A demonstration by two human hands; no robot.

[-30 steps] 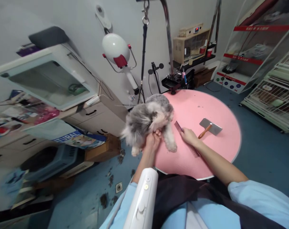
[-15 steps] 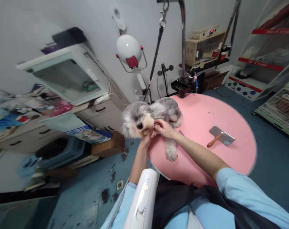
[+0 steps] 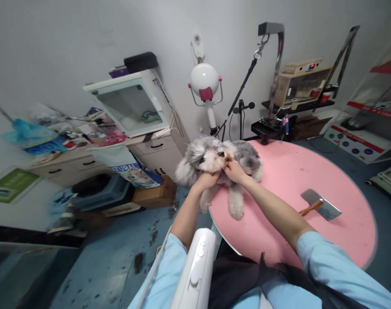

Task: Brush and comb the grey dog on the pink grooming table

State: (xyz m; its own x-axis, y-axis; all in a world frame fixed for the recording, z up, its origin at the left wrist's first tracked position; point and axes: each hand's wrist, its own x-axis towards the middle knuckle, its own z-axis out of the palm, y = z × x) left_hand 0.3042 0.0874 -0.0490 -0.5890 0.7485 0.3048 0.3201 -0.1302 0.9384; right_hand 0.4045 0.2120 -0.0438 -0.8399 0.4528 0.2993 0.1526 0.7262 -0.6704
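Note:
A grey and cream dog [image 3: 211, 156] lies at the left edge of the round pink grooming table [image 3: 288, 171], its head turned to the right. Under its jaw, my left hand [image 3: 208, 180] is closed on the chin fur. My right hand [image 3: 234, 171] pinches the fur by the muzzle, close beside the left one. Both sets of fingertips are partly buried in the fur. A slicker brush [image 3: 322, 204] with a wooden handle rests on the table, right of my right forearm. A white hair dryer [image 3: 195, 266] stands upright against my front.
A metal grooming arm [image 3: 277, 64] with a black strap [image 3: 240, 92] rises behind the dog. Further left are a white glass-fronted cabinet [image 3: 127, 103], drawers [image 3: 157, 146] and a blue pet carrier [image 3: 105, 193]. Fur clumps [image 3: 138, 262] lie on the floor.
The dog's head has turned from facing down toward me to facing right and up. Both hands stay at its muzzle and chin. The camera view has shifted left and up.

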